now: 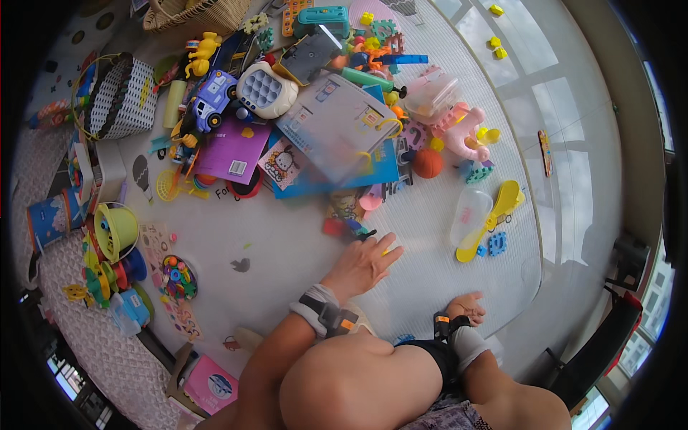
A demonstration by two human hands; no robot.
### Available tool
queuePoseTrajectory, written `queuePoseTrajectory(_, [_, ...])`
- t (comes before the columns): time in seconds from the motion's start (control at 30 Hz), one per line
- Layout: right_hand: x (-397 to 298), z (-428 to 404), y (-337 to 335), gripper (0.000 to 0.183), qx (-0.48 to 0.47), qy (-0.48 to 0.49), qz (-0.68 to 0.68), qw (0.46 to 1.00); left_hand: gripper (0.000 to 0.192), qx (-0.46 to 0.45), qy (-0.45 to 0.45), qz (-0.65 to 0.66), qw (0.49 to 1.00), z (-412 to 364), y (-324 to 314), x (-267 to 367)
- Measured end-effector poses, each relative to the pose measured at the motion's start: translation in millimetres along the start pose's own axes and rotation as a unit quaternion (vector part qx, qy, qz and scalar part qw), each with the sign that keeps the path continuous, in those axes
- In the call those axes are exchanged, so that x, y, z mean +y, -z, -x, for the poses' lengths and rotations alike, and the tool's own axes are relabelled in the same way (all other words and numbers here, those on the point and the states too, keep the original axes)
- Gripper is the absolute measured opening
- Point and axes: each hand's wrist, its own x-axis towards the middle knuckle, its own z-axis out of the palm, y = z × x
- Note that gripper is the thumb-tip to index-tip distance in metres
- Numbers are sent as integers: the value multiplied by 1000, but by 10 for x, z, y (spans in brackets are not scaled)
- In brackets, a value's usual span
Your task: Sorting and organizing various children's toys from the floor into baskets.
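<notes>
My left hand (357, 267) reaches over the foam mat with its fingers spread, and I see no firm grip on anything. By its fingertips lie a small black piece (367, 235), a blue-green toy (353, 228) and a blurred red piece (334, 227). A bit of yellow (385, 252) shows between the fingers; whether they touch it is unclear. Lower right, my right hand (466, 309) rests near the mat, fingers loosely bent, nothing visible in it. Beyond the left hand, a translucent plastic folder (336, 121) overlaps a blue book or folder (384, 166).
Toys pile up ahead, including a purple toy car (216, 99), a pop-button game console (266, 88) and a small basketball (427, 163). A yellow propeller-shaped toy (490, 220) lies right. To the left stand a green bucket (115, 231) and a bowl of beads (179, 278).
</notes>
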Motion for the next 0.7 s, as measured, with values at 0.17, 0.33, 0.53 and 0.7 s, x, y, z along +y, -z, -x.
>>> queuePoseTrajectory(0.17, [-43,245,140,65,-2,-39,3,999,18,-44,-66,-33,996,231,-370,-101])
queuePoseTrajectory(0.33, [-23,22,-36,65,81,-56,16,995,15,48,-15,28,998,171,-318,-190])
queuePoseTrajectory(0.53, [-114,199,190,62,87,-46,-14,995,31,96,-26,158,982,216,-71,-219])
queuePoseTrajectory(0.7, [-38,-20,546,54,19,165,-109,980,38,-54,183,880,434,164,350,-242])
